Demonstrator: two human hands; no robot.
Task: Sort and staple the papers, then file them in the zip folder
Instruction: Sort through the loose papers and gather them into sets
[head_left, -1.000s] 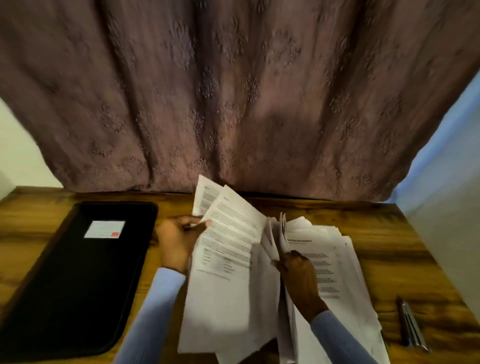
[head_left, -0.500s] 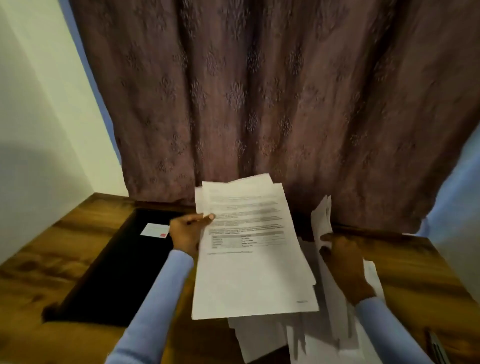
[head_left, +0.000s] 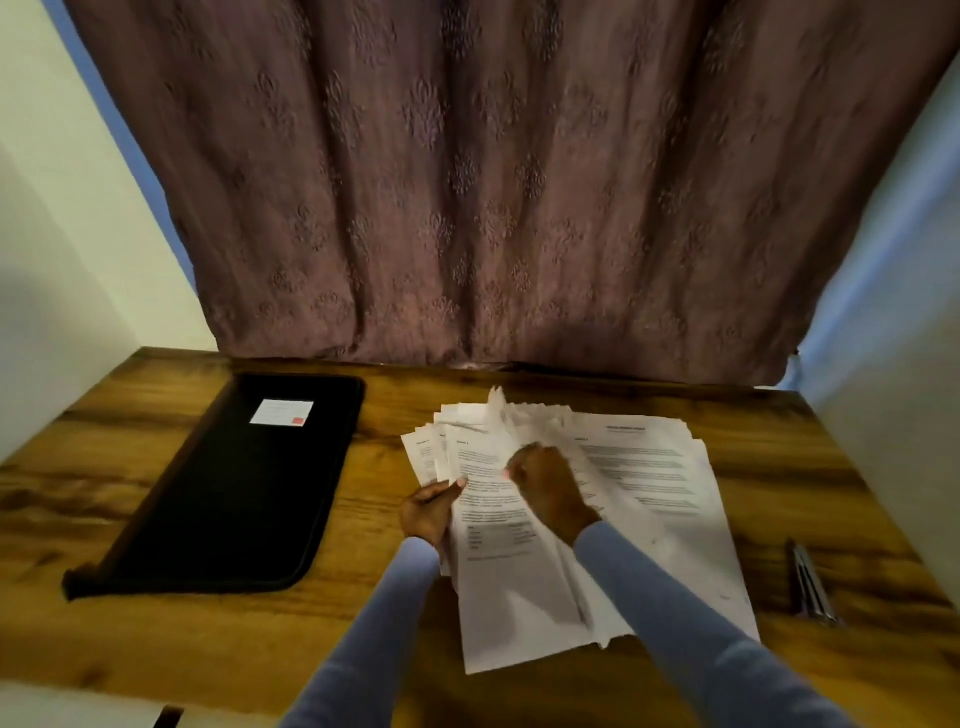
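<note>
Mauve curtain (head_left: 467, 182) with a stitched flower pattern hangs behind a wooden bench (head_left: 156, 639), pale walls (head_left: 62, 234) closing it in on either side.

On the left part of the bench lies the black zip folder (head_left: 234, 493), flat and closed, with a small white label (head_left: 282, 412) near its far end.

Right of the folder, apart from it, the papers (head_left: 665, 493) are spread over the bench in loose, overlapping stacks of printed sheets. Their far corners fan out, and a few sheets there stand lifted and curled.

Both hands work in the papers, sleeves (head_left: 374, 634) light blue. The left hand (head_left: 428, 512) grips the left edge of the nearest stack, thumb on top of the top sheet and fingers curled beneath. The right hand (head_left: 550, 486) sits just beside it over the middle of the papers, fingers curled in, pinching the raised sheets between thumb and fingertips. Blur hides exactly how many sheets it holds.

At the right side of the bench, well apart from the papers, lies a slim metal stapler (head_left: 810, 584), blurred, pointing away from the person.

At the near left corner a pale surface (head_left: 78, 706) shows below the bench edge.
</note>
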